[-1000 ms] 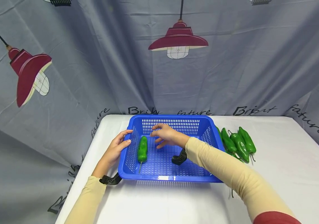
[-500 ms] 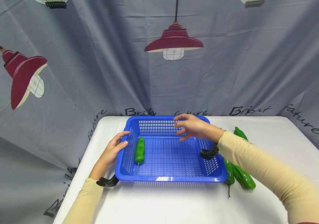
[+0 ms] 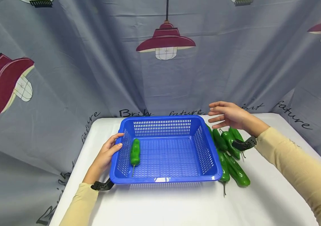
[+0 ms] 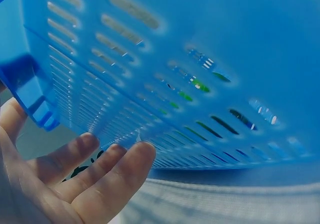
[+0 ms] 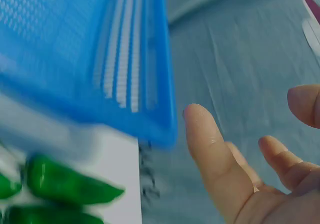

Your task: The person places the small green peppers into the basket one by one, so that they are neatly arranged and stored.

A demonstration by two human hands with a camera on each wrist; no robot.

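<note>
My left hand (image 3: 105, 154) is at the left rim of a blue plastic basket (image 3: 164, 180), with thumb and index fingertip resting on the rim. In the left wrist view its other fingers (image 4: 120, 179) extend loosely outside the slotted wall. One long green pepper (image 3: 135, 152) lies inside the basket near its left wall, stem toward the front. My right hand (image 3: 231, 116) hovers past the basket's back right corner with fingers apart and nothing in them. Several green peppers (image 3: 238, 174) lie in a pile against the basket's right side, partly under the right wrist.
The basket stands on a white-covered table (image 3: 163, 205). Behind it hangs a grey curtain (image 3: 101, 62) printed with red lamps and lettering. Black wrist cameras, such as the right one (image 3: 244, 143), stick out below both wrists.
My right hand has moved right, out from over the basket to beside the pepper pile. The left hand stays at the rim. The whole head view has shifted slightly.
</note>
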